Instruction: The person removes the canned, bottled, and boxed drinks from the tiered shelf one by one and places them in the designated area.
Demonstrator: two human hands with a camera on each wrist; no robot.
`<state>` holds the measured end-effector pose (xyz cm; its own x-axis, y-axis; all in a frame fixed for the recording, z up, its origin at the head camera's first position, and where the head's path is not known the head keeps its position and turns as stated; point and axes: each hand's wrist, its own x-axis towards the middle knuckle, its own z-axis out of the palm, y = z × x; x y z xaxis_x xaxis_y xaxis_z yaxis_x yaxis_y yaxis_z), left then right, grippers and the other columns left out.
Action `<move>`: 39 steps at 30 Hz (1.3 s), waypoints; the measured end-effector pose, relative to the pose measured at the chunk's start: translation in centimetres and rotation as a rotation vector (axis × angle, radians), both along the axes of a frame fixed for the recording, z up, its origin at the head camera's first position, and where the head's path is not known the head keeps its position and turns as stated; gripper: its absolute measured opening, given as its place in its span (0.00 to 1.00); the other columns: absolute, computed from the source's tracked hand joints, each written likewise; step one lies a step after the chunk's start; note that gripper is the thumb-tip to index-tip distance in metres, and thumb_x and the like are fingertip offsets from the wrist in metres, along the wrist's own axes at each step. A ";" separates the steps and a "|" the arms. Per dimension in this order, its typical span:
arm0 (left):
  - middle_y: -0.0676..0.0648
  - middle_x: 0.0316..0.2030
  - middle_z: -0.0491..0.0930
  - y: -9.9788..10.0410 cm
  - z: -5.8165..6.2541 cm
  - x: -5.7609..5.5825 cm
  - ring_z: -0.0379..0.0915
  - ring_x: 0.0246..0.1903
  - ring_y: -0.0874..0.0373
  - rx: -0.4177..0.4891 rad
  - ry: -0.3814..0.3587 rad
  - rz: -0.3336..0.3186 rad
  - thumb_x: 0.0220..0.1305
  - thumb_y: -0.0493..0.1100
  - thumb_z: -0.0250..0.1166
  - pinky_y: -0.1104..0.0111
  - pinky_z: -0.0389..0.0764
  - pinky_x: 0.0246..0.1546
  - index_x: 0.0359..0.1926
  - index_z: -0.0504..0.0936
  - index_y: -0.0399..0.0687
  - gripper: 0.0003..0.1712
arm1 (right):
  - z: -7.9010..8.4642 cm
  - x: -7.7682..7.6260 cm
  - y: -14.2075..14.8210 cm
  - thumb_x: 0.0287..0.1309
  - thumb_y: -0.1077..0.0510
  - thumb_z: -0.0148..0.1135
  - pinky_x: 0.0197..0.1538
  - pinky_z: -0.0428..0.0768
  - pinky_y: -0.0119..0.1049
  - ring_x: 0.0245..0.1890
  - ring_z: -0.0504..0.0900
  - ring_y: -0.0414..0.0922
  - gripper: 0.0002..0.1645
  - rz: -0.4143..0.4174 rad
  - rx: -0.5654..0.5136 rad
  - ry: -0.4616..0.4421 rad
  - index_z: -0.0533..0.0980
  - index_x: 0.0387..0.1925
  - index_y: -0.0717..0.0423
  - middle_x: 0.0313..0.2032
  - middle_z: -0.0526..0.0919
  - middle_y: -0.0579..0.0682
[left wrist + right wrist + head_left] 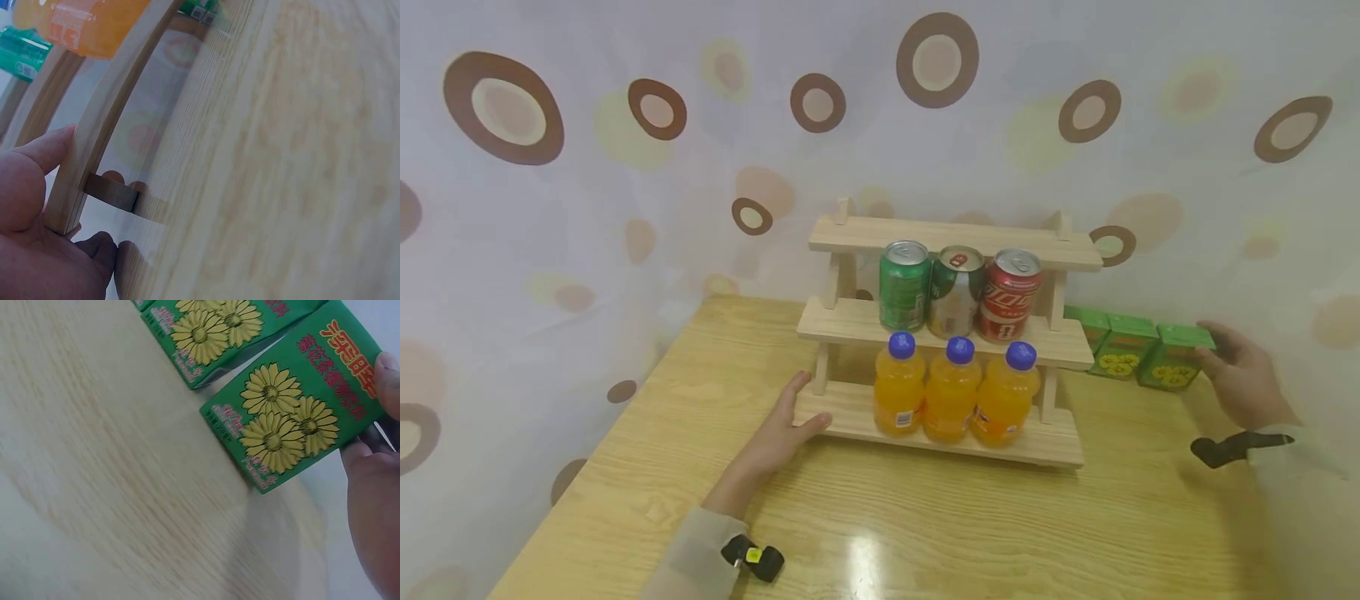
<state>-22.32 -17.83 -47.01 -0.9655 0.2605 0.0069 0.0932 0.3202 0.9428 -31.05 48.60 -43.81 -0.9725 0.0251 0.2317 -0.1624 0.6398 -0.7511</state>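
My left hand [780, 429] grips the left end of the bottom board of a wooden three-tier shelf [842, 421]. In the left wrist view the thumb [53, 149] lies on the board and the other fingers are partly hidden behind its end. On the right, my right hand [1247, 379] pinches the upper part of a green drink carton [1174, 360] with yellow flowers printed on it. This carton [281, 406] stands at the right end of a row of matching cartons, with a narrow gap to its neighbour [219, 328].
Orange drink bottles [950, 398] with blue caps stand on the bottom tier. Green, dark green and red cans [1009, 300] fill part of the middle tier. The wooden table [970, 525] meets a patterned cloth backdrop [880, 158] behind the shelf.
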 end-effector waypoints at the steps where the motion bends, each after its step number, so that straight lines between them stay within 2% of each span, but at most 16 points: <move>1: 0.43 0.77 0.29 0.0 -0.1 -0.1 0.22 0.74 0.41 0.002 0.000 -0.003 0.72 0.49 0.61 0.37 0.37 0.68 0.78 0.39 0.48 0.48 | -0.2 -0.1 0.0 0.75 0.49 0.48 0.46 0.69 0.13 0.51 0.68 0.23 0.34 0.005 -0.025 0.000 0.55 0.76 0.52 0.65 0.67 0.45; 6: 0.44 0.77 0.30 0.0 -0.1 0.0 0.23 0.75 0.43 0.007 -0.003 -0.005 0.72 0.50 0.61 0.38 0.37 0.69 0.78 0.40 0.49 0.47 | -0.9 -0.4 -0.1 0.75 0.51 0.46 0.47 0.71 0.13 0.48 0.70 0.19 0.34 0.030 -0.179 -0.007 0.54 0.76 0.56 0.64 0.67 0.41; 8: 0.44 0.77 0.30 0.0 -0.1 0.0 0.24 0.75 0.43 0.005 -0.003 0.002 0.72 0.51 0.60 0.39 0.37 0.69 0.78 0.40 0.50 0.47 | -1.1 -0.7 -0.2 0.75 0.55 0.47 0.48 0.71 0.14 0.47 0.72 0.21 0.33 0.074 -0.316 0.007 0.54 0.75 0.58 0.62 0.68 0.41; 10: 0.44 0.77 0.31 -0.1 0.0 0.0 0.25 0.75 0.43 0.004 -0.002 0.009 0.71 0.51 0.61 0.39 0.37 0.69 0.78 0.41 0.51 0.47 | -1.2 -0.9 -0.4 0.75 0.59 0.49 0.49 0.72 0.15 0.48 0.74 0.23 0.32 0.111 -0.409 0.026 0.55 0.75 0.60 0.59 0.70 0.39; 13: 0.44 0.77 0.31 -0.1 -0.1 0.0 0.25 0.75 0.44 0.005 0.001 0.006 0.72 0.52 0.60 0.40 0.37 0.69 0.78 0.41 0.51 0.47 | -1.2 -0.9 -0.5 0.74 0.60 0.49 0.49 0.72 0.16 0.48 0.75 0.24 0.33 0.149 -0.505 0.019 0.53 0.75 0.60 0.61 0.69 0.42; 15: 0.45 0.78 0.31 -0.1 0.0 0.0 0.24 0.75 0.43 0.003 0.002 0.001 0.72 0.52 0.60 0.39 0.37 0.69 0.78 0.40 0.50 0.47 | -1.2 -0.6 -0.5 0.75 0.57 0.48 0.48 0.71 0.14 0.48 0.72 0.21 0.34 0.111 -0.391 0.007 0.51 0.77 0.57 0.67 0.65 0.44; 16: 0.45 0.77 0.31 0.0 0.0 0.0 0.24 0.75 0.43 0.002 0.002 -0.003 0.72 0.52 0.60 0.39 0.37 0.69 0.78 0.40 0.50 0.47 | -1.2 -0.5 -0.5 0.75 0.56 0.48 0.48 0.71 0.14 0.49 0.72 0.21 0.35 0.106 -0.400 -0.010 0.50 0.77 0.55 0.69 0.63 0.45; 18: 0.44 0.77 0.30 0.0 0.0 0.0 0.24 0.75 0.42 0.003 -0.001 -0.006 0.72 0.51 0.60 0.38 0.37 0.69 0.78 0.39 0.50 0.47 | -1.2 -0.2 -0.4 0.75 0.53 0.49 0.47 0.70 0.13 0.49 0.70 0.20 0.37 0.058 -0.319 -0.025 0.49 0.77 0.53 0.71 0.61 0.44; 19: 0.44 0.77 0.30 0.1 -0.1 -0.1 0.24 0.75 0.42 0.004 -0.002 -0.006 0.72 0.50 0.60 0.38 0.37 0.68 0.78 0.39 0.50 0.47 | -1.3 0.0 -0.4 0.74 0.52 0.49 0.47 0.70 0.12 0.53 0.69 0.20 0.37 0.041 -0.298 -0.027 0.49 0.78 0.53 0.72 0.60 0.44; 21: 0.43 0.77 0.30 0.1 -0.1 -0.1 0.23 0.75 0.41 0.007 -0.005 -0.005 0.72 0.49 0.60 0.38 0.37 0.68 0.78 0.39 0.49 0.47 | -1.3 0.3 -0.4 0.74 0.51 0.51 0.50 0.68 0.13 0.62 0.64 0.25 0.39 0.026 -0.336 -0.030 0.48 0.78 0.52 0.73 0.58 0.42; 23: 0.43 0.77 0.30 0.1 0.3 0.1 0.23 0.75 0.41 0.018 -0.017 -0.003 0.72 0.48 0.60 0.38 0.37 0.68 0.78 0.39 0.49 0.47 | -1.1 0.6 -0.6 0.73 0.50 0.51 0.55 0.66 0.15 0.68 0.58 0.30 0.38 -0.013 -0.327 -0.015 0.50 0.77 0.52 0.73 0.58 0.40; 24: 0.43 0.77 0.30 0.0 0.3 0.1 0.23 0.74 0.41 0.021 -0.023 -0.001 0.72 0.48 0.60 0.38 0.37 0.68 0.78 0.39 0.48 0.47 | -1.0 0.7 -0.7 0.73 0.50 0.52 0.57 0.64 0.15 0.70 0.55 0.32 0.38 -0.022 -0.350 -0.006 0.51 0.77 0.52 0.73 0.57 0.40; 25: 0.43 0.77 0.29 0.0 0.3 0.1 0.23 0.75 0.42 0.023 -0.026 -0.001 0.72 0.48 0.60 0.38 0.36 0.69 0.78 0.39 0.49 0.47 | -0.8 0.9 -0.7 0.73 0.51 0.53 0.60 0.61 0.16 0.72 0.51 0.33 0.38 -0.018 -0.422 -0.003 0.51 0.77 0.52 0.74 0.55 0.41; 30: 0.44 0.78 0.30 -0.1 0.0 0.0 0.24 0.75 0.43 0.008 -0.026 0.011 0.72 0.51 0.60 0.40 0.36 0.69 0.78 0.40 0.51 0.47 | 0.5 2.1 -1.6 0.72 0.51 0.53 0.64 0.58 0.19 0.72 0.54 0.34 0.33 -0.099 -0.383 0.063 0.58 0.75 0.48 0.73 0.59 0.39; 33: 0.44 0.78 0.31 0.0 0.1 0.1 0.25 0.75 0.43 0.003 -0.016 0.015 0.71 0.52 0.61 0.40 0.37 0.69 0.78 0.41 0.51 0.47 | 1.3 3.0 -2.1 0.73 0.50 0.52 0.65 0.57 0.19 0.72 0.54 0.34 0.32 -0.143 -0.267 0.092 0.60 0.74 0.46 0.73 0.59 0.38; 39: 0.44 0.78 0.31 0.2 0.1 0.2 0.25 0.75 0.42 0.004 -0.012 0.013 0.72 0.51 0.60 0.40 0.38 0.69 0.78 0.40 0.51 0.47 | 2.5 4.5 -3.1 0.73 0.53 0.52 0.63 0.59 0.18 0.71 0.57 0.34 0.31 -0.138 -0.237 0.129 0.60 0.74 0.47 0.72 0.62 0.38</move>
